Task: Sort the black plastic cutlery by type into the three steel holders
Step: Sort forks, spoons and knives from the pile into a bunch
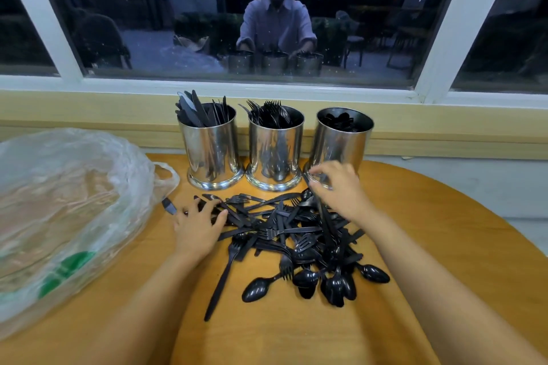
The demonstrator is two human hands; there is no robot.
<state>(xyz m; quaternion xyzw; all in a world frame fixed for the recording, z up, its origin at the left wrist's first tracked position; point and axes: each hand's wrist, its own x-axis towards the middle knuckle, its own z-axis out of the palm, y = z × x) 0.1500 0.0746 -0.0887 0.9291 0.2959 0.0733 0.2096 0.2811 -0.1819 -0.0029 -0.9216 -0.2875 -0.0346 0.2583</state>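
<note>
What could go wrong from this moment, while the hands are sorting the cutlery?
1. The pile is tangled; the black piece the right hand seems to pinch may drag others along.
2. That hand is close to the right holder, so it could knock it.
3. The left holder is crowded with knives leaning past the rim; more could spill.

cutlery pile (292, 241) before three holders (274, 148)

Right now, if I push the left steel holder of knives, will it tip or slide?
The left holder probably slides rather than tips: its flared base is wider than its body. Steel and packed with knives, it likely feels weighty. Its polished wall may be slippery to hold.
</note>
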